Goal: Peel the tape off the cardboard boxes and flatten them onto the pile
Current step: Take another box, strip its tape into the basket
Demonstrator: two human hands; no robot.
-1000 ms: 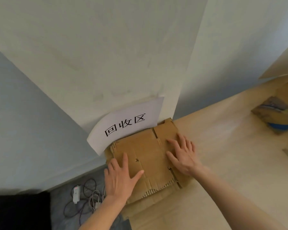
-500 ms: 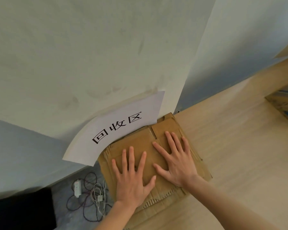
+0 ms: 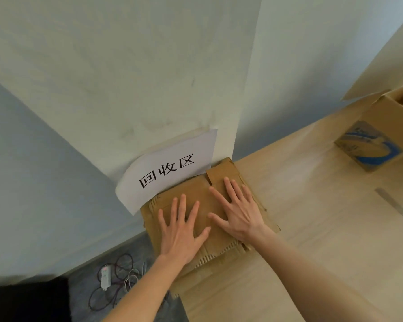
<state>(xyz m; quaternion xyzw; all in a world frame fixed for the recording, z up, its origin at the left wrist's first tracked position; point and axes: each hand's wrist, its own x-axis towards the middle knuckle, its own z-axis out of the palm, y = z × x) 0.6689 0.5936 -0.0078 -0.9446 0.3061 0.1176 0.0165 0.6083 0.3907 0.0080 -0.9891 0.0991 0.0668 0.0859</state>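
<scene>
- Left hand [image 3: 180, 231]: flat, palm down, fingers straight and spread, pressing on the near-left part of the flattened cardboard pile [image 3: 196, 194]; nothing gripped.
- Right hand [image 3: 239, 211]: likewise flat and spread, pressing on the right part of the pile, just beside the left hand, thumbs close but apart; nothing gripped.
- Pile: lying on the pale wooden floor [image 3: 312, 217], pushed against the foot of the white wall pillar [image 3: 149, 77]; corrugated edges showing along the near side, a small flap [image 3: 220, 173] sticking up at the far-right corner.
- White paper sign [image 3: 168, 170] with three black characters: fixed low on the pillar, directly behind the pile, lower edge curling forward over the pile's far edge.
- Open cardboard box [image 3: 379, 135] with a blue printed mark: on the floor well to the right of the pile, flaps up, not flattened.
- Strip of tape [image 3: 393, 205], pale and flat, on the floor between the pile and that box, nearer the box.
- White power strip [image 3: 105, 277] and tangled dark cables [image 3: 123, 282]: on grey flooring to the near-left of the pile.
</scene>
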